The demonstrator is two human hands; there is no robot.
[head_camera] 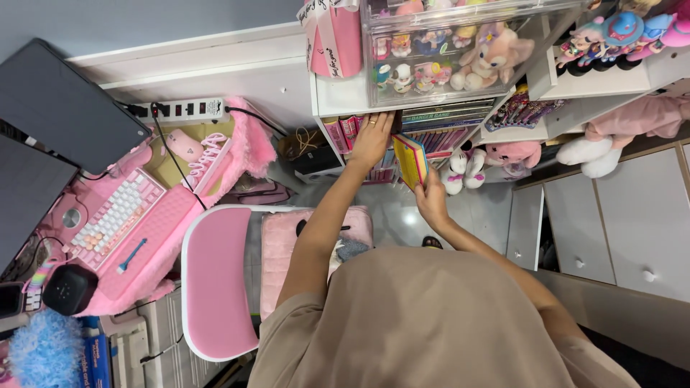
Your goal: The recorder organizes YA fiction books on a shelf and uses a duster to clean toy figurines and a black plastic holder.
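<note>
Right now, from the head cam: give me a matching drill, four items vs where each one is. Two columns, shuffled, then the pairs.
Items:
1. left hand
2. right hand
3. keyboard
4. plush toy

Places:
A. inside the clear box on top of the shelf
B. on the pink desk mat at left
C. against the row of books on the shelf
D. holding the yellow book in front of the shelf

Pairs: 1-C, 2-D, 3-B, 4-A
</note>
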